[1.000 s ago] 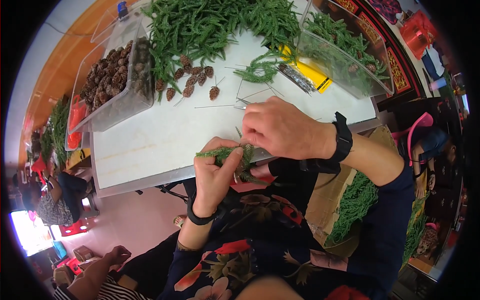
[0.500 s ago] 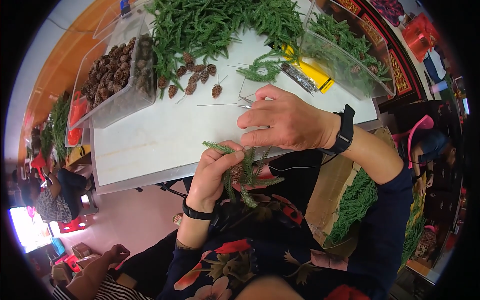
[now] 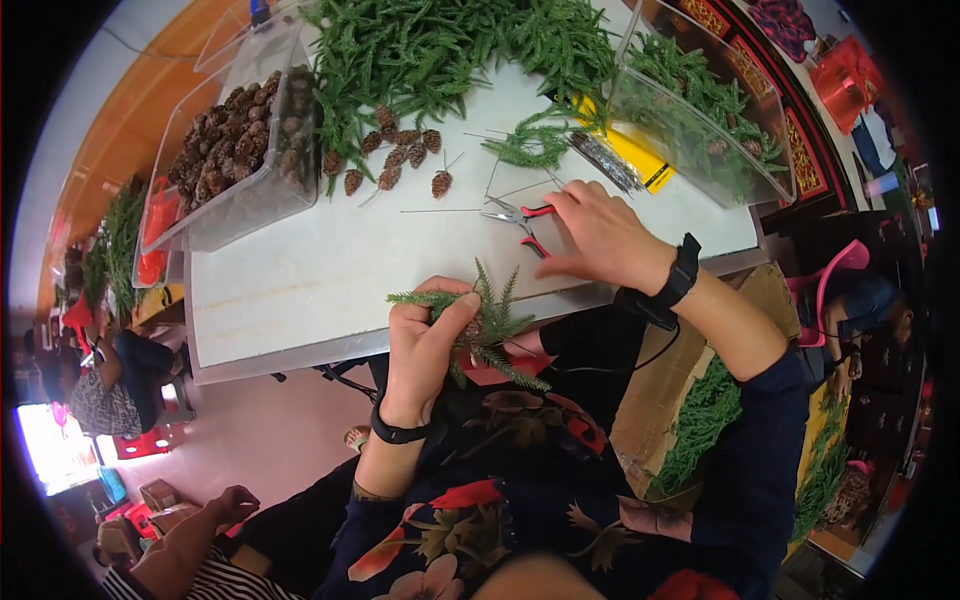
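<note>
My left hand (image 3: 424, 340) is closed, thumb and fingers pinching an artificial pine sprig (image 3: 505, 318) above the table's near edge. A pine cone sits among its needles, partly covered by them. Over the white table, my right hand (image 3: 605, 240) has its thumb and fingers apart beside a pair of pliers (image 3: 525, 214) with red and black handles. Fingers reach the upper handle and the thumb is near the lower one; the pliers appear to lie on the table. Thin wires (image 3: 440, 211) lie by the jaws.
Several loose pine cones (image 3: 400, 150) lie behind, before a heap of green sprigs (image 3: 420, 60). A clear bin of cones (image 3: 235, 140) stands left, a bin of sprigs (image 3: 700, 110) right. A yellow packet (image 3: 640, 155) lies beside wires. A cardboard box (image 3: 640, 410) holds greenery below right.
My right hand has left the sprig and moved away to the pliers, its fingers spreading. My left hand still holds the sprig, which has turned so its branches point more upward and right.
</note>
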The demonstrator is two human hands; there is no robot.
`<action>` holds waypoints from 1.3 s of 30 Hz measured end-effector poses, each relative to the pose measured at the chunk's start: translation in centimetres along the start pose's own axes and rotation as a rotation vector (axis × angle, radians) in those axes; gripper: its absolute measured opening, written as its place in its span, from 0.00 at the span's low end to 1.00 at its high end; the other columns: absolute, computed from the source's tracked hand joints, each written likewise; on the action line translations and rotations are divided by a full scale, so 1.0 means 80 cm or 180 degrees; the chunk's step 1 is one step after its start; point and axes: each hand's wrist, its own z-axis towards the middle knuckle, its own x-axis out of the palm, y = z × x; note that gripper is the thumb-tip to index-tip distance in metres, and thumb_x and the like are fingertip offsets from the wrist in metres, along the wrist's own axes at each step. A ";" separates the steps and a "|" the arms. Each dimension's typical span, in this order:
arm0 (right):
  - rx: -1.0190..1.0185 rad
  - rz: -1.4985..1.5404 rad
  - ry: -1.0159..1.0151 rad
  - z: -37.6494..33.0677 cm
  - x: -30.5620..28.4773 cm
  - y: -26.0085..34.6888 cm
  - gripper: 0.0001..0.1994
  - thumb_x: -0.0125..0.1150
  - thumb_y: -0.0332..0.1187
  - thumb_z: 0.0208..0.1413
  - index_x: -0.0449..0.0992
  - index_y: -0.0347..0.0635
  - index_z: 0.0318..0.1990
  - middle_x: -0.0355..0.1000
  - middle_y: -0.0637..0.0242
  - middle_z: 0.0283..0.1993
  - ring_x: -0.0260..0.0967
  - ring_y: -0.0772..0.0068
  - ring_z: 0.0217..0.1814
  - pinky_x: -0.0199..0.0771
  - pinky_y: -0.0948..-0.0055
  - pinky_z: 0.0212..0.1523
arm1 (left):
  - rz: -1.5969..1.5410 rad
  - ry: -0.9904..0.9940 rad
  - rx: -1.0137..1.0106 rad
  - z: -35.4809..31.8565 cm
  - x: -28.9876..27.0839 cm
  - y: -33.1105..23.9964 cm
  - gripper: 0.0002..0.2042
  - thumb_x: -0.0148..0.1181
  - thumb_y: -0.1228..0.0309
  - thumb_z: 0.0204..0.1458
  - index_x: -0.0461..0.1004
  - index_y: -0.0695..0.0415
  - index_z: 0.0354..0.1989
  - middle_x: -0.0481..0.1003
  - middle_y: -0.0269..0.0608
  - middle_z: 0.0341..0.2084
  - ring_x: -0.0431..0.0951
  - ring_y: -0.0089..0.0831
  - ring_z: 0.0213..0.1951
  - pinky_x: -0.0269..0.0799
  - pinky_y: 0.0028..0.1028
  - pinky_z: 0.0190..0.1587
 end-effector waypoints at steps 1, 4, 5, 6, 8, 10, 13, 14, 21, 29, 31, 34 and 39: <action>-0.0012 -0.0003 0.0000 -0.001 0.002 -0.001 0.29 0.68 0.46 0.47 0.69 0.39 0.53 0.66 0.57 0.42 0.66 0.54 0.47 0.71 0.61 0.46 | -0.0141 0.0015 -0.0050 0.001 -0.002 0.002 0.04 0.59 0.77 0.54 0.75 0.64 0.35 0.75 0.31 0.24 0.72 0.16 0.26 0.67 0.18 0.29; 0.0147 -0.0007 0.0463 -0.003 0.004 0.000 0.29 0.67 0.44 0.47 0.66 0.37 0.53 0.64 0.54 0.46 0.64 0.52 0.51 0.73 0.58 0.45 | -0.0486 0.0061 -0.0204 0.006 -0.011 0.009 0.04 0.59 0.77 0.54 0.75 0.64 0.36 0.75 0.32 0.25 0.72 0.17 0.27 0.68 0.19 0.32; 0.0140 -0.0013 0.0458 -0.002 0.006 0.001 0.29 0.67 0.44 0.47 0.66 0.37 0.53 0.64 0.54 0.46 0.64 0.52 0.51 0.73 0.58 0.45 | -0.0687 0.0097 -0.0316 0.007 -0.015 0.012 0.05 0.58 0.76 0.54 0.74 0.63 0.37 0.75 0.32 0.27 0.73 0.18 0.28 0.69 0.20 0.34; 0.0179 -0.0053 0.0422 0.001 0.011 0.003 0.27 0.66 0.41 0.48 0.66 0.37 0.52 0.64 0.54 0.44 0.65 0.52 0.49 0.73 0.58 0.44 | -0.0881 0.0129 -0.0427 0.009 -0.018 0.013 0.05 0.58 0.75 0.55 0.74 0.63 0.37 0.75 0.33 0.28 0.74 0.19 0.30 0.70 0.21 0.35; 0.0261 -0.0138 0.0347 0.007 0.021 0.005 0.23 0.64 0.35 0.48 0.67 0.36 0.51 0.65 0.54 0.41 0.67 0.50 0.45 0.74 0.56 0.43 | -0.1273 0.0223 -0.0604 0.011 -0.022 0.011 0.05 0.57 0.75 0.55 0.74 0.62 0.38 0.75 0.34 0.29 0.74 0.21 0.30 0.70 0.22 0.36; 0.0331 -0.0138 0.0264 0.010 0.035 0.000 0.21 0.63 0.32 0.48 0.67 0.37 0.50 0.66 0.54 0.40 0.68 0.50 0.42 0.74 0.57 0.42 | -0.2064 0.0429 -0.0984 0.012 -0.024 0.010 0.06 0.56 0.73 0.55 0.73 0.62 0.39 0.75 0.35 0.30 0.75 0.24 0.32 0.72 0.24 0.38; 0.0444 -0.0116 0.0124 0.016 0.042 -0.003 0.19 0.61 0.27 0.47 0.66 0.37 0.48 0.67 0.54 0.38 0.69 0.50 0.38 0.74 0.58 0.41 | -0.2172 0.0480 -0.0965 0.010 -0.028 0.013 0.06 0.55 0.73 0.56 0.72 0.62 0.39 0.75 0.36 0.32 0.75 0.26 0.33 0.72 0.26 0.38; 0.0380 0.0119 0.0022 0.013 0.040 -0.007 0.18 0.61 0.26 0.47 0.67 0.37 0.48 0.67 0.54 0.37 0.70 0.50 0.36 0.74 0.59 0.40 | -0.2226 0.0515 -0.0968 0.009 -0.029 0.014 0.06 0.54 0.72 0.56 0.72 0.62 0.39 0.75 0.37 0.32 0.76 0.27 0.33 0.73 0.27 0.39; -0.0138 0.2042 0.0201 -0.007 -0.011 0.019 0.16 0.62 0.27 0.49 0.69 0.38 0.45 0.68 0.57 0.37 0.71 0.53 0.35 0.73 0.65 0.37 | -0.2169 0.0386 -0.0952 0.013 -0.032 0.014 0.06 0.55 0.73 0.54 0.70 0.61 0.37 0.72 0.38 0.30 0.72 0.31 0.32 0.71 0.29 0.39; -0.0773 0.1689 0.0115 -0.014 -0.019 0.038 0.15 0.64 0.30 0.49 0.71 0.40 0.44 0.69 0.60 0.37 0.70 0.53 0.35 0.72 0.64 0.37 | -0.2254 0.0471 -0.0983 0.013 -0.019 0.012 0.06 0.55 0.74 0.54 0.70 0.61 0.38 0.74 0.39 0.31 0.74 0.31 0.33 0.72 0.29 0.39; -0.0725 0.1635 0.0288 -0.012 -0.026 0.040 0.14 0.64 0.31 0.48 0.72 0.42 0.43 0.69 0.59 0.36 0.70 0.53 0.37 0.72 0.61 0.37 | -0.2180 0.0408 -0.0974 0.012 -0.020 0.012 0.07 0.56 0.74 0.53 0.69 0.60 0.39 0.73 0.39 0.30 0.74 0.33 0.33 0.72 0.30 0.38; -0.0628 0.1462 0.0508 -0.011 -0.033 0.043 0.14 0.64 0.32 0.47 0.72 0.42 0.42 0.70 0.58 0.36 0.70 0.52 0.38 0.71 0.59 0.37 | -0.2239 0.0488 -0.0983 0.010 -0.022 0.009 0.06 0.56 0.74 0.53 0.71 0.61 0.38 0.74 0.39 0.31 0.74 0.31 0.34 0.72 0.29 0.38; -0.0308 0.1041 0.0796 -0.017 -0.033 0.059 0.13 0.65 0.33 0.49 0.71 0.39 0.40 0.70 0.56 0.36 0.70 0.52 0.36 0.71 0.61 0.35 | -0.0699 -0.0051 -0.0312 0.009 -0.020 0.010 0.04 0.55 0.77 0.55 0.74 0.63 0.35 0.77 0.39 0.32 0.76 0.23 0.32 0.72 0.23 0.37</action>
